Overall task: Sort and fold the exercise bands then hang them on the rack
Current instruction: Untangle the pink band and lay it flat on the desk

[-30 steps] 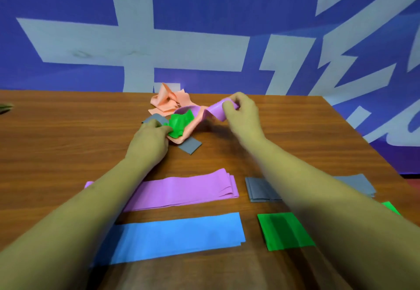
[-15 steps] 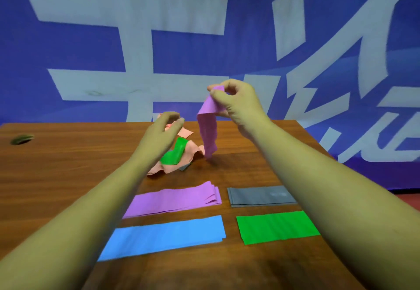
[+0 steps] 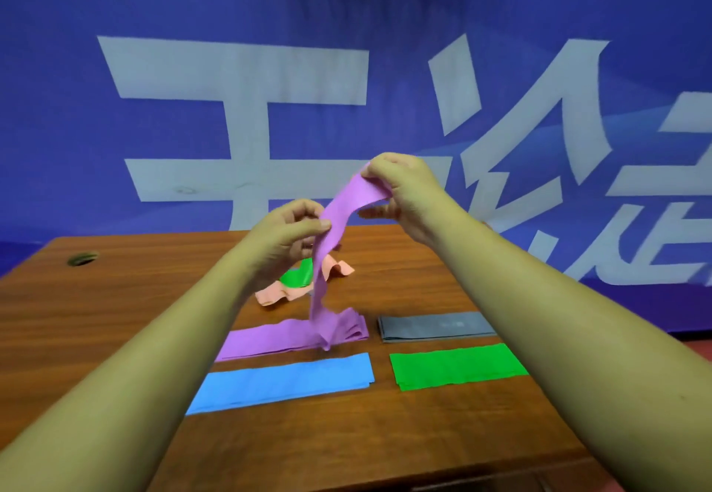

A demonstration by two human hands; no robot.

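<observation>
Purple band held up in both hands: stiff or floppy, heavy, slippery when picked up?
Probably very floppy: the purple band sags and twists between the right hand and left hand, its tail hanging limp over the folded purple stack. Likely light: finger pinches alone carry it. Slipperiness can't be judged, though neither pinch looks strained.

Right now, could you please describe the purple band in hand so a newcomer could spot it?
Look above the wooden table. The right hand and left hand pinch a purple band that hangs down. Unlike the folded purple pile flat below, it is loose and twisted.
</observation>
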